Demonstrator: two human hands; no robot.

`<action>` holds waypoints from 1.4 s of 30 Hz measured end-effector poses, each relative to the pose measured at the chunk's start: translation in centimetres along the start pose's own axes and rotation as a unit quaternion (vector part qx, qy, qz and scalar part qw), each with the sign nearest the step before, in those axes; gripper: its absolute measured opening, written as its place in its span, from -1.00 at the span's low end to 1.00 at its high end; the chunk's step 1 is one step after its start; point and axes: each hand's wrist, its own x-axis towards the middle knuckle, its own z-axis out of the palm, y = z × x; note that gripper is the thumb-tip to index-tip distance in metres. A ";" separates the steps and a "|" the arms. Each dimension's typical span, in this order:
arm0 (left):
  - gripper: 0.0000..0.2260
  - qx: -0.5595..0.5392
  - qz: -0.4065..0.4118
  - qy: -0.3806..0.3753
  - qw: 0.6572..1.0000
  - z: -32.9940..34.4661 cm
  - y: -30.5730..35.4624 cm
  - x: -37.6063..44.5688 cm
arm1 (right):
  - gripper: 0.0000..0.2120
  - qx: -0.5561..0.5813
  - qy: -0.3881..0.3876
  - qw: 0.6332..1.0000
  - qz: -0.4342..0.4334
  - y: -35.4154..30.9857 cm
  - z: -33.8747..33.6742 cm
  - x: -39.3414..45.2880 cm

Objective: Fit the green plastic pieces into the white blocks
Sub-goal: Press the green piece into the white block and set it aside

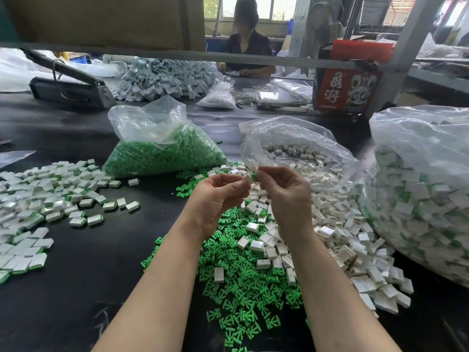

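two hands: left hand (218,196) is pinching a white block (247,177), right hand (284,191) is pinching a green piece (254,176)
reason: both are meeting at frame centre for pressing together

This is a small factory assembly workshop, with hand work done in bulk on a long black bench (76,262). Clear bags (162,143) of green pieces and white blocks stand along the bench's middle and right edge, loose heaps of the same parts (241,275) spread toward its near edge, and fitted blocks (38,199) pile up at the left edge. At the far edge another worker (247,47) sits behind a mound of pale parts (165,77), beside a metal frame post (403,47) and a red carton (347,80), with windows behind.
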 end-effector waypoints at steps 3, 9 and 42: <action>-0.66 0.011 0.004 0.001 1.000 0.0 0.0 0.0 | -0.89 0.006 -0.001 1.000 -0.001 0.1 0.0 0.0; -0.73 0.042 0.021 0.003 0.999 0.2 0.1 -0.1 | -0.89 0.012 0.002 1.000 -0.008 0.3 0.2 -0.1; -0.85 0.161 0.126 0.036 0.978 0.1 -0.1 -0.5 | -0.87 -0.194 -0.017 0.977 -0.087 0.4 0.0 -0.2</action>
